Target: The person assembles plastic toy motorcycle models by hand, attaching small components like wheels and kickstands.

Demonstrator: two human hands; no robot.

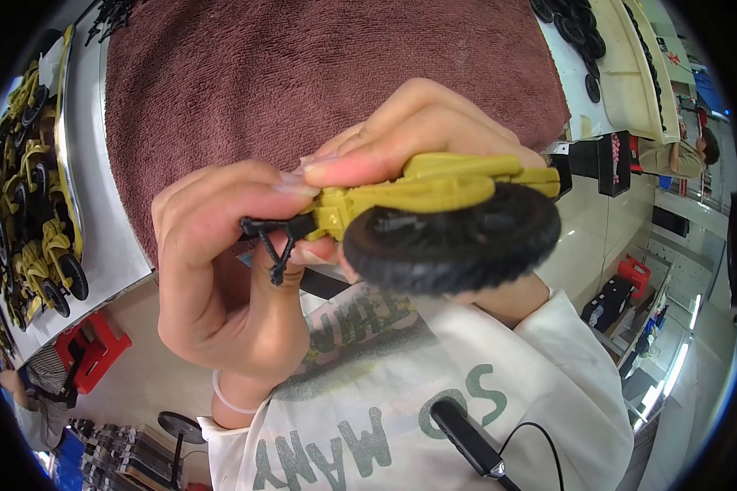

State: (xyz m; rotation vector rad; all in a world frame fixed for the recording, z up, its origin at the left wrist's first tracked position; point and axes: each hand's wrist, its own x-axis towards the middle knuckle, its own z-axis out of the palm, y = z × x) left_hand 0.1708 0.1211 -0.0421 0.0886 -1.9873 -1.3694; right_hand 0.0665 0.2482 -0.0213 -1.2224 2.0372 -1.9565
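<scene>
Head view: a yellow toy motorbike (450,190) is held between the two hands, in front of the person's white shirt (553,368) and near the edge of a brown towel (319,74). The left hand (225,245) is curled nearly closed, its thumb and forefinger pinching the bike's narrow end, where a black handlebar piece (272,237) sticks out. The right hand (434,123) is wrapped over the far side of the yellow body, fingers bent and tips meeting the left hand's; its thumb is mostly hidden, so I cannot tell how firmly it backs the grip from below. A big black wheel (458,245) sits tilted against the body, toward the camera; whether it is fastened there I cannot tell. The likeliest trouble, I judge, is at the narrow end: the handlebar piece looks thin, so a hard twist or sideways squeeze from the left fingertips could bend or snap it, or leave it crooked. Uneven pressing might also make the fingertips slip, since they crowd onto a small area. If the right hand slackened, the chunky wheel could tip the bike over, and a drop might miss the towel and reach the floor (160,360). The black gadget (467,438) and its cord could snag the handlebar piece if the hands sank.
</scene>
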